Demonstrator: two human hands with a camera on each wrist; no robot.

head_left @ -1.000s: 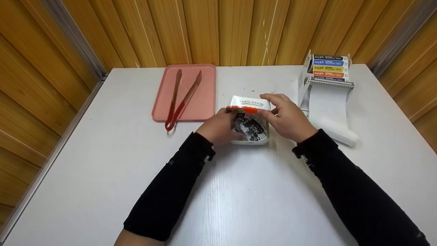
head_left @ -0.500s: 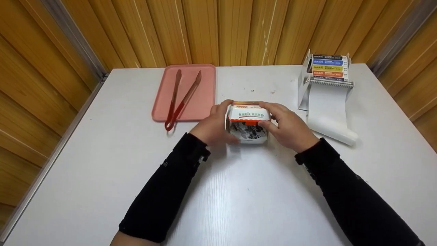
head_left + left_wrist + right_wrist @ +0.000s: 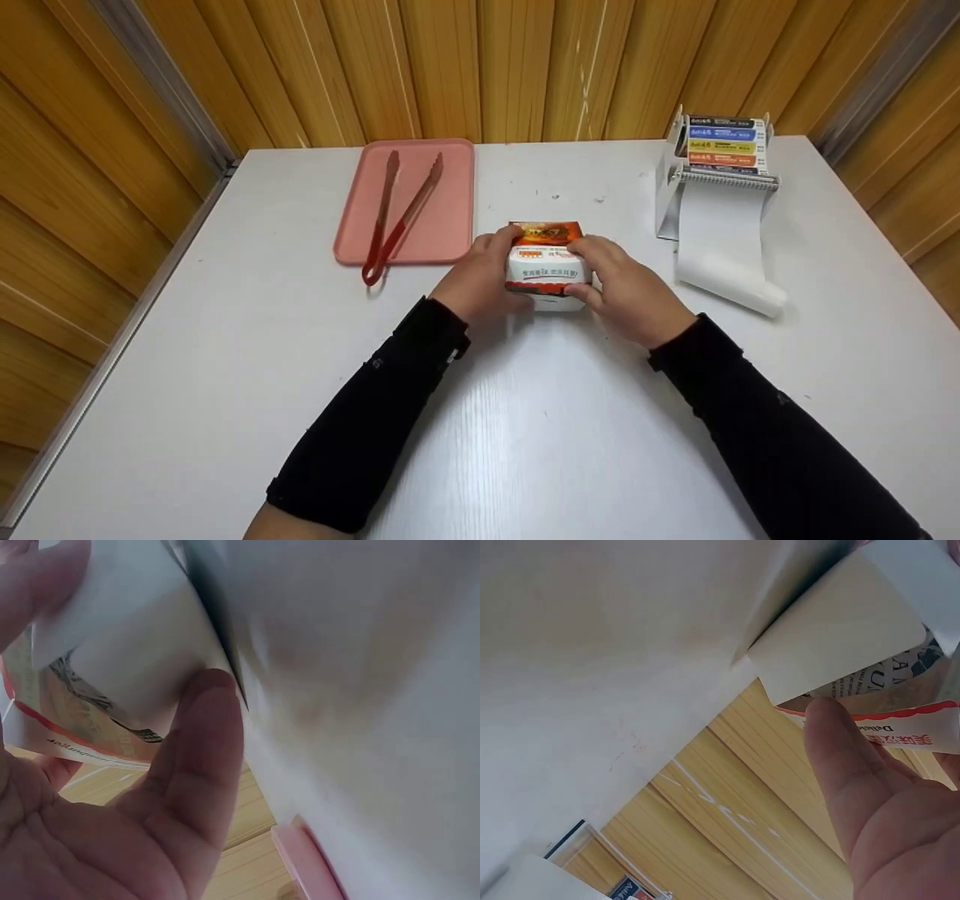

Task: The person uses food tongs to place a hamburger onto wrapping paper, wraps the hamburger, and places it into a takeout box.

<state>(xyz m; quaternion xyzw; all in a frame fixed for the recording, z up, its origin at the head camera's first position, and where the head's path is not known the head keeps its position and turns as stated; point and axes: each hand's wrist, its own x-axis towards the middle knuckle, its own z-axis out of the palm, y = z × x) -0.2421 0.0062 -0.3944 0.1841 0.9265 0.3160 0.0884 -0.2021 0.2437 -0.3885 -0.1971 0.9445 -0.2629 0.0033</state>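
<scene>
A paper burger box [image 3: 549,264] with an orange picture on its lid stands on the white table between my hands. Its lid is folded over and nearly down. My left hand [image 3: 484,281] holds the left side, with fingertips at the lid. From the right, my right hand [image 3: 634,292] grips the lid, thumb at the front edge and fingers on top. The left wrist view shows a finger against the box's white side wall [image 3: 150,652]. Black-and-white printed paper [image 3: 889,679] shows through a side gap in the right wrist view.
Red-handled tongs [image 3: 386,244] lie on a pink tray [image 3: 349,232] at the back left. A label dispenser [image 3: 724,150] with coloured strips and a hanging white sheet [image 3: 720,225] stands at the back right. A wood-panelled wall [image 3: 517,67] borders the table.
The box's lid has swung forward and down over the printed paper, which is now hidden in the head view. Both hands have moved slightly with it, the right one lower and nearer.
</scene>
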